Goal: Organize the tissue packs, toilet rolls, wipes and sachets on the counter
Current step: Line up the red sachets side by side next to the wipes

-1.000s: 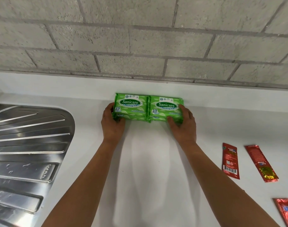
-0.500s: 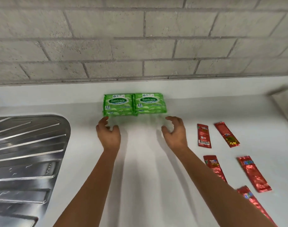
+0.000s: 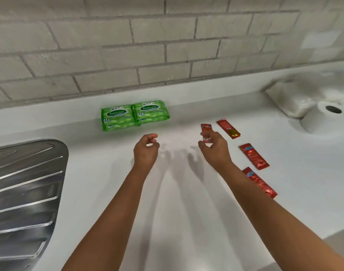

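While my right hand (image 3: 214,148) pinches the top red foil sachet (image 3: 206,132) between thumb and fingertips, only its lower end is held; the rest sticks up free past my fingers. Grip looks light, so my guess is the slick foil could slip or twist out if I swing it fast.

My left hand (image 3: 146,148) hangs over the white counter (image 3: 186,222), fingers loosely curled, holding nothing.

Other red sachets: slanted one (image 3: 228,129) just beside my right hand, one below it (image 3: 254,156), and the nearest one (image 3: 260,182) partly under my right forearm. Risk: forearm drags or flicks that one when I move. They also sit at different angles, so lining them up one-handed may skew the row.

Two green wipes packs, left (image 3: 119,118) and right (image 3: 151,112), stand touching against the counter's back edge, well apart from the sachets. A bump could tip them.

Right edge is blurred: white toilet roll (image 3: 319,118) and a pale wrapped pack (image 3: 290,98), probably tissue, can't confirm.
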Demonstrator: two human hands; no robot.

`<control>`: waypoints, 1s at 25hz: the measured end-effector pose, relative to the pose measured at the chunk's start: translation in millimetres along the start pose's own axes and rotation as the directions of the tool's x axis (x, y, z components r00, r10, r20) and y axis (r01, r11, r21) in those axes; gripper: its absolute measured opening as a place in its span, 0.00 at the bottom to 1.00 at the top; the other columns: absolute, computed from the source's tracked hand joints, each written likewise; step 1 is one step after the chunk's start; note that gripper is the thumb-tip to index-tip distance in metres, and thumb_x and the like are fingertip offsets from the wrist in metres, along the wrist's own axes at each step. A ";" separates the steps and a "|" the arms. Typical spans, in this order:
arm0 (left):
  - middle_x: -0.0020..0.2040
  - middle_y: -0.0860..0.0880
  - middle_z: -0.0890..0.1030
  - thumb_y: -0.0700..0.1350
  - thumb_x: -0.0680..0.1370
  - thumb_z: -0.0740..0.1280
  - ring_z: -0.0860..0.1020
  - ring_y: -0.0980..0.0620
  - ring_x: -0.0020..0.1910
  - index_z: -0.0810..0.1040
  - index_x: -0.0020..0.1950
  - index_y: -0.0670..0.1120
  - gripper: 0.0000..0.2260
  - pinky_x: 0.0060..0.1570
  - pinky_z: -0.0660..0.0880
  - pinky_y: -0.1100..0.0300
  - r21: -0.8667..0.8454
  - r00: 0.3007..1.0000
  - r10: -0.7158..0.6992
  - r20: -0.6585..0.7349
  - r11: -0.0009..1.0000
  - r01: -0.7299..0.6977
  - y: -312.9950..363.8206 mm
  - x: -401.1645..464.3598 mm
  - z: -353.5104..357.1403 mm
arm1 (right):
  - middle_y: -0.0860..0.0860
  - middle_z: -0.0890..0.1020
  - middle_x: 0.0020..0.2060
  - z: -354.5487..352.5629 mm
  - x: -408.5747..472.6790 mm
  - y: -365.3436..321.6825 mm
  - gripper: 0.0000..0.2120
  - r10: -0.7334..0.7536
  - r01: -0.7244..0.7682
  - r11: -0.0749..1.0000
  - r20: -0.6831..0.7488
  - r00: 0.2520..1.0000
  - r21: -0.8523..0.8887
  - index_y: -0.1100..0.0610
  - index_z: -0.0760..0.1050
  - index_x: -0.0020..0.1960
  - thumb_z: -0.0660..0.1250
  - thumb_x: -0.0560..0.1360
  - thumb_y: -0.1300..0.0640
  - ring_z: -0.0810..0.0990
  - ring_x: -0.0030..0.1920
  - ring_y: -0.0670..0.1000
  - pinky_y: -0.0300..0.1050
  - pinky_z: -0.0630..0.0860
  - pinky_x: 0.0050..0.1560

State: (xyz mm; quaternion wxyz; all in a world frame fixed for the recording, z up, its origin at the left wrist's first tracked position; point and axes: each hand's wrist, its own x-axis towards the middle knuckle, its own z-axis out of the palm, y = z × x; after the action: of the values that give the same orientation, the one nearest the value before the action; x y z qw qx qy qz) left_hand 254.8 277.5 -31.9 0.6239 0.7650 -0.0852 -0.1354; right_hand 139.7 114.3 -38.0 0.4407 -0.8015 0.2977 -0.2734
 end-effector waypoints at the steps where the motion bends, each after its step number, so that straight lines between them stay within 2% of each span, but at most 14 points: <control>1: 0.40 0.56 0.74 0.34 0.75 0.62 0.72 0.57 0.35 0.78 0.55 0.46 0.13 0.33 0.69 0.67 -0.013 0.999 -0.005 0.033 1.000 0.006 6.1 -4.9 5.0 | 0.50 0.77 0.53 -9.5 -1.7 1.8 0.12 0.010 -0.011 1.000 -0.019 1.000 -0.015 0.57 0.76 0.57 0.67 0.73 0.61 0.76 0.48 0.47 0.35 0.69 0.45; 3: 0.41 0.56 0.74 0.34 0.75 0.62 0.72 0.56 0.36 0.78 0.54 0.46 0.12 0.36 0.69 0.63 -0.019 0.995 0.003 0.105 1.000 -0.001 14.4 -12.9 15.6 | 0.48 0.76 0.52 -25.9 -4.1 8.3 0.11 0.045 -0.047 0.998 -0.060 0.997 -0.034 0.56 0.76 0.56 0.66 0.74 0.60 0.74 0.43 0.41 0.31 0.68 0.40; 9: 0.41 0.55 0.75 0.36 0.75 0.63 0.73 0.55 0.37 0.78 0.53 0.47 0.10 0.37 0.70 0.63 0.047 0.982 0.011 0.190 0.999 -0.021 15.3 -30.9 50.8 | 0.45 0.74 0.52 -61.5 -2.5 41.0 0.09 0.132 -0.129 0.991 -0.086 0.988 0.033 0.52 0.75 0.53 0.67 0.74 0.59 0.73 0.51 0.48 0.35 0.68 0.42; 12: 0.41 0.55 0.75 0.36 0.76 0.63 0.74 0.55 0.37 0.78 0.54 0.46 0.10 0.36 0.69 0.63 0.062 0.988 0.011 0.152 0.998 -0.020 21.6 -29.8 79.6 | 0.46 0.74 0.53 -81.8 12.0 60.2 0.09 0.112 -0.112 0.994 -0.059 0.992 0.004 0.53 0.75 0.53 0.67 0.73 0.59 0.74 0.47 0.46 0.39 0.68 0.46; 16: 0.42 0.55 0.75 0.37 0.76 0.63 0.75 0.53 0.42 0.78 0.53 0.46 0.09 0.40 0.70 0.62 0.078 0.992 -0.008 0.124 0.997 -0.002 31.5 -29.4 130.7 | 0.47 0.75 0.52 -117.0 37.8 88.0 0.09 0.066 -0.067 0.997 -0.022 0.998 -0.036 0.50 0.74 0.51 0.67 0.73 0.59 0.73 0.42 0.41 0.39 0.69 0.45; 21: 0.50 0.50 0.78 0.38 0.76 0.64 0.76 0.52 0.44 0.77 0.52 0.48 0.08 0.34 0.70 0.67 0.145 0.999 -0.027 0.018 0.989 0.024 37.2 -23.7 190.1 | 0.53 0.77 0.57 -163.1 78.8 127.1 0.11 0.058 -0.058 0.997 0.005 0.998 -0.043 0.57 0.76 0.56 0.67 0.74 0.61 0.74 0.51 0.48 0.41 0.70 0.50; 25: 0.52 0.49 0.78 0.39 0.76 0.66 0.77 0.54 0.45 0.78 0.52 0.48 0.08 0.37 0.71 0.66 0.198 0.992 -0.048 -0.119 0.978 0.071 32.0 -17.7 209.1 | 0.55 0.78 0.57 -181.2 105.2 150.4 0.11 0.012 0.001 0.994 0.114 0.993 -0.113 0.59 0.76 0.57 0.66 0.74 0.61 0.76 0.56 0.53 0.40 0.69 0.53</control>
State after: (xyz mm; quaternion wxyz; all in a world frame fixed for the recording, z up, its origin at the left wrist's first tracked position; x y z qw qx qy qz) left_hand 173.7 81.4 -37.6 0.5424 0.8331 -0.0398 -0.1010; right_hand 48.1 -125.1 -66.4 0.4120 -0.8386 0.2891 -0.2083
